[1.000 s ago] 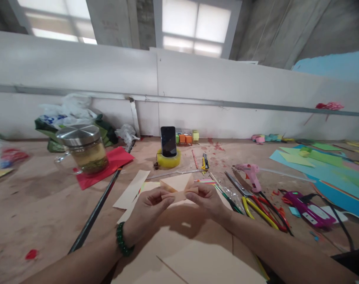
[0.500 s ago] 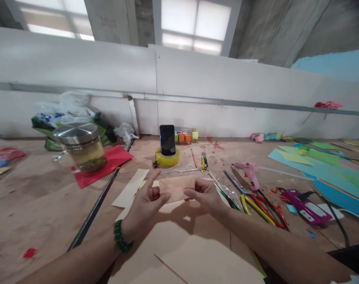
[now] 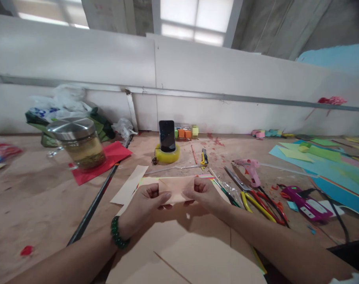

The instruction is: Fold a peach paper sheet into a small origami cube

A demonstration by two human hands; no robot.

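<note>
A small pale peach piece of folded paper (image 3: 177, 188) is held level between both hands, above larger peach sheets (image 3: 179, 244) on the table. My left hand (image 3: 148, 201) pinches its left end, thumb on the near face and fingers curled behind. At the opposite end, my right hand (image 3: 205, 194) grips it the same way. Creases run across the paper's face; the fingertips behind it are partly hidden. A green bead bracelet (image 3: 119, 233) circles the left wrist. Beyond the hands, a phone (image 3: 166, 136) leans upright in a yellow tape roll (image 3: 167, 154).
On the right lie scissors (image 3: 241, 183), a pink glue gun (image 3: 250, 169), a purple power strip (image 3: 307, 205) and coloured paper (image 3: 303, 157). A utility knife (image 3: 204, 157) rests near the phone. On the left, a lidded glass mug (image 3: 84, 148) of tea stands on red paper (image 3: 118, 152).
My left index finger, raised half a second ago, has curled down behind the paper. Both hands stay on its ends. The camera view has shifted slightly.
</note>
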